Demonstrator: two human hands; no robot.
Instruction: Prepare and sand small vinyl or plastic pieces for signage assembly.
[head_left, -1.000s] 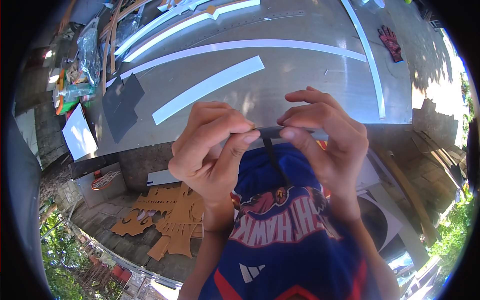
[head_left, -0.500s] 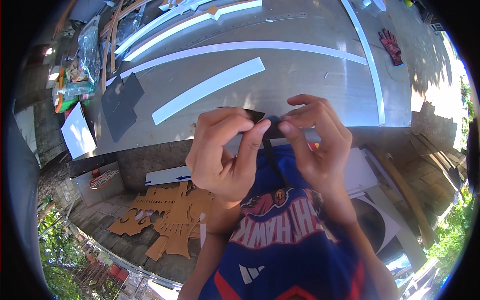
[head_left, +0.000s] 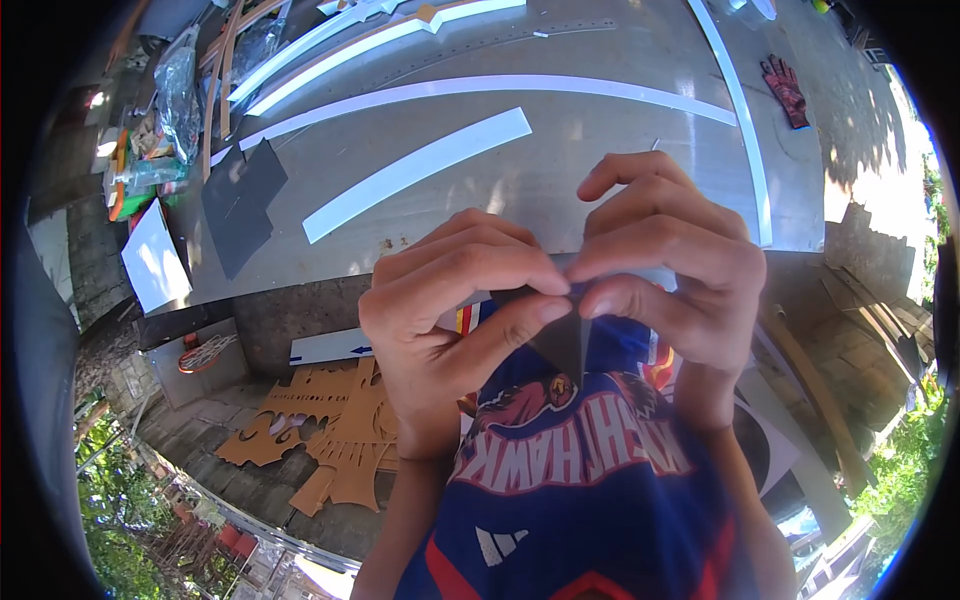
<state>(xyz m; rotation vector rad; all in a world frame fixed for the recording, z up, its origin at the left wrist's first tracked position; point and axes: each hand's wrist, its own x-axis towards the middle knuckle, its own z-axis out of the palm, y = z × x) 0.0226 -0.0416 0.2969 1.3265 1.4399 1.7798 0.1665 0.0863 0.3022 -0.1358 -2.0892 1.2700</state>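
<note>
Close in front of my chest, my left hand (head_left: 455,295) and my right hand (head_left: 675,265) meet fingertip to fingertip. Both are closed in a pinch on a small, thin, dark piece of sheet (head_left: 563,345). Its visible part tapers to a point hanging toward my blue shirt; the upper part is hidden behind my fingers. Beyond the hands, a short curved white strip (head_left: 415,175) lies on the grey metal table (head_left: 600,140). Left of it rests a larger black sheet piece (head_left: 243,205) with an angular outline.
Long white strips (head_left: 480,88) cross the table, one running down its right side (head_left: 740,120). A dark red patterned glove (head_left: 785,92) lies at the right. Below the table edge are brown cut-out boards (head_left: 340,420). Plastic bags (head_left: 178,100) sit at the far left.
Both hands have come lower and nearer my body, the right one also shifting to the right. The dark piece now points downward between them.
</note>
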